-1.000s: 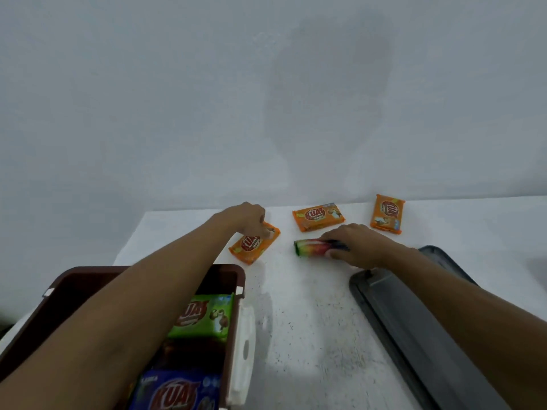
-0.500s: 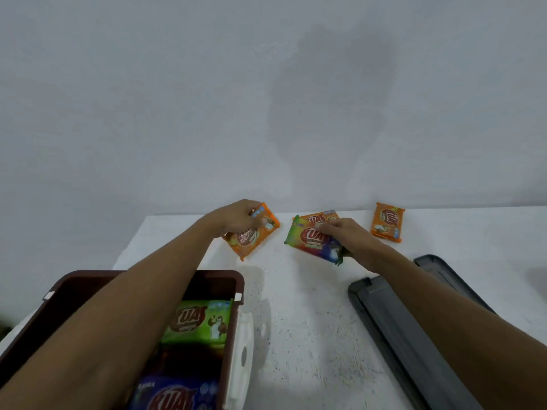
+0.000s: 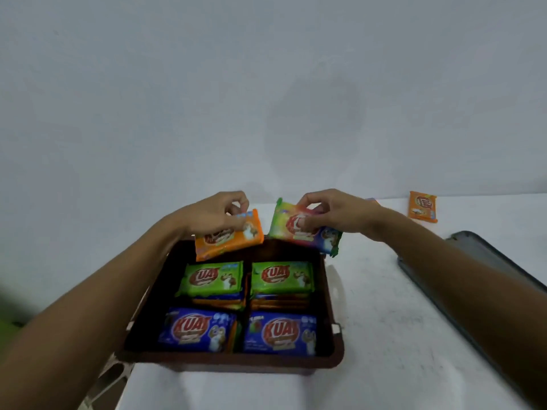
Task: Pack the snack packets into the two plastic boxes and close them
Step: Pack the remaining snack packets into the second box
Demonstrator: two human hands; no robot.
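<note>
A brown plastic box (image 3: 333, 347) stands open in front of me on the white table. It holds stacked snack packets: two green ones (image 3: 211, 278) at the back and two blue ones (image 3: 281, 332) at the front. My left hand (image 3: 217, 214) grips an orange packet (image 3: 233, 238) above the box's far left edge. Over the far right edge my right hand (image 3: 328, 213) holds a rainbow-coloured packet (image 3: 296, 229). Another orange packet (image 3: 422, 206) lies on the table at the far right.
A dark grey lid (image 3: 473, 291) lies flat on the table to the right, partly under my right forearm. A white latch (image 3: 109, 377) sticks out at the box's front left corner. A plain wall rises behind the table (image 3: 384, 335).
Both hands lifted their packets off the table and brought them back over the far side of the box. My view has swung left, so the box now fills the middle.
</note>
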